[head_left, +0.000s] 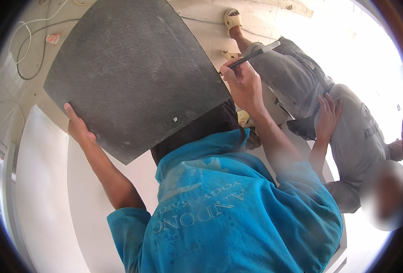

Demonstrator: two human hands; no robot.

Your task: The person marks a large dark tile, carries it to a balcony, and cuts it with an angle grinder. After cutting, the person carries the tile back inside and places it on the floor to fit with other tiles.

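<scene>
Noted at 6 o'clock: pale lettering in capitals, two lines across blue shirt, inverted in view, readable though faded. Noted at 3 o'clock: dark print on co-worker's grey clothing, blurred, readable only in part. Red-and-white cup at 10 o'clock on pale floor, marking too small to tell. Dark grey panel between 10 and 11 o'clock; relative to left hand, toward 1 o'clock; relative to right hand, toward 9 o'clock. Left hand clamped on panel's lower-left edge, one digit extended toward 11 o'clock, remaining fingers partly hidden. Right hand pinched together on slim black pen, lighter end toward 2 o'clock, tip close to panel's right edge; contact impossible to confirm. Panel flat, broad and four-cornered, matt, faintly scuffed, with white fleck near lower edge. Shirt of soft, creased cloth, stained in patches. Dark cable looped at 10 o'clock. Cream sandal, smooth and open-heeled, on co-worker's foot near 12 o'clock.
</scene>
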